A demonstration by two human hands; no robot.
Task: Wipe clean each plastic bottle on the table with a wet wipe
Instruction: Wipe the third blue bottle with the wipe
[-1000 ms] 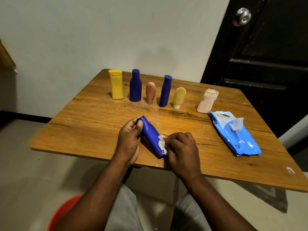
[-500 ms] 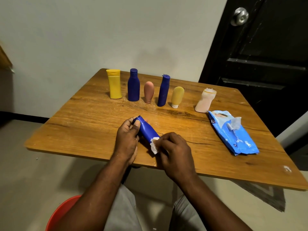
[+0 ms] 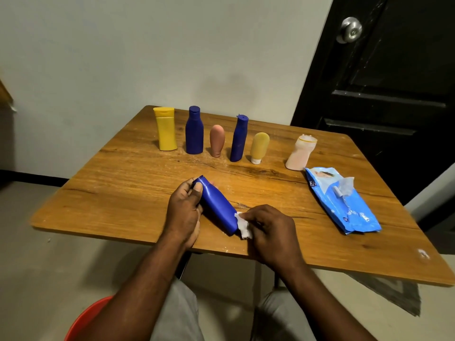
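My left hand [image 3: 183,212] grips the cap end of a blue bottle [image 3: 216,205] that lies tilted over the near part of the wooden table [image 3: 123,193]. My right hand [image 3: 270,232] pinches a crumpled white wet wipe [image 3: 242,225] against the bottle's base. Along the far side stand a yellow bottle [image 3: 165,129], a dark blue bottle [image 3: 194,131], a small pink tube [image 3: 217,140], a slim blue bottle [image 3: 238,139], a small yellow tube [image 3: 259,147] and a pale pink bottle [image 3: 300,153].
An opened blue pack of wet wipes [image 3: 342,203] lies on the right of the table. A black door [image 3: 394,82] with a metal knob stands behind on the right. A red stool [image 3: 86,318] shows under my left arm.
My right hand has slid the wipe along the blue bottle, up toward the middle and back down to its base. The left hand keeps its hold on the cap end.
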